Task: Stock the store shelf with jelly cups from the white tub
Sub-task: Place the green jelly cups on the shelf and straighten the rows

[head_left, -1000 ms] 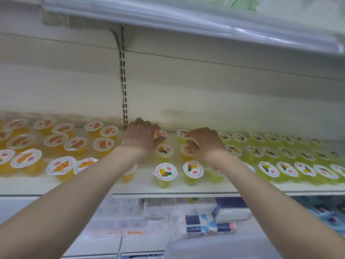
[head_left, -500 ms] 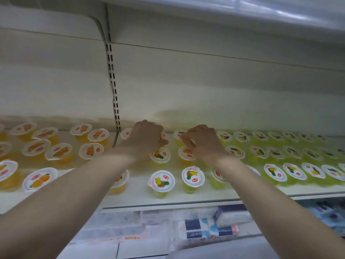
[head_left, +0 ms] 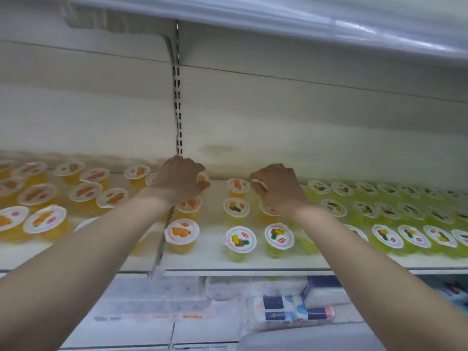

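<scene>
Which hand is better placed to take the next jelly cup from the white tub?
Probably the right hand: the white tub shows at the lower right, under the right forearm. The left hand reaches farther left.

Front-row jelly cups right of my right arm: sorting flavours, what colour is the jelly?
Pale green jelly cups, seen in the head view.

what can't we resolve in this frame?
- Head view: left hand covers its back-row cup; grip unclear.
- Right hand fingertips hide what they pinch.
- White tub cut by bottom edge; contents unseen.
- Far-right green cups: labels blurred, too small.
</scene>
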The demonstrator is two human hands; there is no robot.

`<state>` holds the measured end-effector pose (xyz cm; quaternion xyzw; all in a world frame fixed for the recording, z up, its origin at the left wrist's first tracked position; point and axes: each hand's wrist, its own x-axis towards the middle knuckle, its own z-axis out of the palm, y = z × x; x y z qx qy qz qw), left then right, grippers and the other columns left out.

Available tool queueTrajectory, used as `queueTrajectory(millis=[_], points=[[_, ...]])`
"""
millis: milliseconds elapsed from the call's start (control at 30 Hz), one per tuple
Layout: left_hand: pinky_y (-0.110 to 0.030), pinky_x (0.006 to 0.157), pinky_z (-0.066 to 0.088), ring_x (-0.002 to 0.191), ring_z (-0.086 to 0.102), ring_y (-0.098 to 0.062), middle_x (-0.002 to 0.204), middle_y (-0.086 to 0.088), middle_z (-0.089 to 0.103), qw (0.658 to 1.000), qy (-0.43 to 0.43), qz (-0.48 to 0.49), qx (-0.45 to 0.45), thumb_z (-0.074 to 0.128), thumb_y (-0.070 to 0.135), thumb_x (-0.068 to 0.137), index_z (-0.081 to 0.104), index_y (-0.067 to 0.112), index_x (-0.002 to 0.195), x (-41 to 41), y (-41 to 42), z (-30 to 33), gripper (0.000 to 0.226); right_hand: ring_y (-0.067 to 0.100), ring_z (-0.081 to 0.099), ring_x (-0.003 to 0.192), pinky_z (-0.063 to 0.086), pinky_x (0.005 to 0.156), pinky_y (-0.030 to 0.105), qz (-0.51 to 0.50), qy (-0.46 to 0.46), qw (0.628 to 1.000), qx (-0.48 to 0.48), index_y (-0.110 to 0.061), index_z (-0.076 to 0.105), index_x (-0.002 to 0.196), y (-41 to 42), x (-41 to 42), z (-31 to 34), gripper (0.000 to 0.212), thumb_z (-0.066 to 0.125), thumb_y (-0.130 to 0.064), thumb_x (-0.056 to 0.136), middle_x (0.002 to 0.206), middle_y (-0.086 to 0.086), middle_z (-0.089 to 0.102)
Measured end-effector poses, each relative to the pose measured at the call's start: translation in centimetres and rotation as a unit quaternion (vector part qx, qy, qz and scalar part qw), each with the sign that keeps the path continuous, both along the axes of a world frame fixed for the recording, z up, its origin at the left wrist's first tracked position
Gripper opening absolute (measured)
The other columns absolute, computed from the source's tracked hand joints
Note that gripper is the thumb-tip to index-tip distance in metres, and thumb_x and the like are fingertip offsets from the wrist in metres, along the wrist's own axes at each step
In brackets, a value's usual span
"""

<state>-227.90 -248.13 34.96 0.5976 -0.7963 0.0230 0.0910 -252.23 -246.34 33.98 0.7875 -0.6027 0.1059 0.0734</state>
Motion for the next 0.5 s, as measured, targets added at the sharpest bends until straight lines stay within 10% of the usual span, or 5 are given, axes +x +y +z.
queueTrajectory(millis=[500], points=[[-0.033,0.088,0.046,0.107,0.058,-0.023,0.116,-0.002,0.065,0.999,0.039,-0.001,0.025,0.057,0.049,0.084,0.061,0.022,0.120,0.3,-1.7,-1.2,0.045,0.024,0.046,0.115,0.033,0.090,0.035,-0.034,-0.008,0.999,0.020,-0.032,0.063,0.118,-0.9,5.0,-0.7,0.030,0.051,-0.043,0.093,0.111,-0.002,0.065]])
